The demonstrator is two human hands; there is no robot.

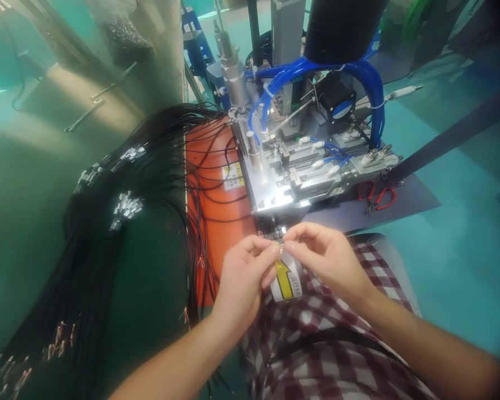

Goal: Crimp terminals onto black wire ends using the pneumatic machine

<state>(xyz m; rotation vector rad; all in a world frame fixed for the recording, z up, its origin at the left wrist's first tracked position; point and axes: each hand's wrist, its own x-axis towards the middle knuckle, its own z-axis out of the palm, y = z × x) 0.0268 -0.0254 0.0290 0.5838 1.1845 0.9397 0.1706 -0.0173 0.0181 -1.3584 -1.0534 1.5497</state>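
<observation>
In front of the machine, my left hand (245, 272) and my right hand (327, 253) meet with thumbs and fingertips pinched together. Between them shows a small shiny metal piece (281, 246), mostly covered by the fingertips, so its exact kind is unclear. Just beyond the fingers is the near end of the metal machine (275, 197). A white label with a yellow arrow (285, 282) lies below my hands. Thin black cables (200, 233) run over the orange surface (216, 214) to the left of my left hand.
A large bundle of black cables (87, 250) with silvery ends (127, 208) spreads over the green surface at left. Red-handled cutters (375, 200) lie on the grey plate at right. Blue air hoses (375, 94) arch over the machine.
</observation>
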